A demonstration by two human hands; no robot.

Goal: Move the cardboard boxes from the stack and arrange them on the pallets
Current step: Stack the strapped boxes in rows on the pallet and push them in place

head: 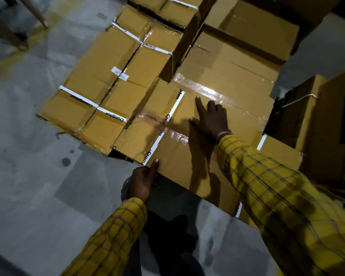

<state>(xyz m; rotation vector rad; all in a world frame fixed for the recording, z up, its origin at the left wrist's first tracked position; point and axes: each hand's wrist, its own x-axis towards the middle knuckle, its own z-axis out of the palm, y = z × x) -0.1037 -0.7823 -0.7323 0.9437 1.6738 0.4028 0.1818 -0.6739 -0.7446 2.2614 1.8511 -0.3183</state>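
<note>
A large cardboard box [167,156] with white printed straps and clear tape lies in front of me, its near edge overhanging the floor. My left hand [143,180] grips that near edge, thumb on top and fingers underneath. My right hand [211,118] lies flat on the box's top with its fingers spread. To the left sits a lower strapped box [100,82]. Behind the right hand a taped box [233,76] butts against the front one. The pallet underneath is hidden.
More cardboard boxes [253,26] stand at the back, and another box [311,120] stands at the right with a dark gap beside it. Grey concrete floor [28,156] with a faded yellow line lies to the left. My foot [175,226] is below the box.
</note>
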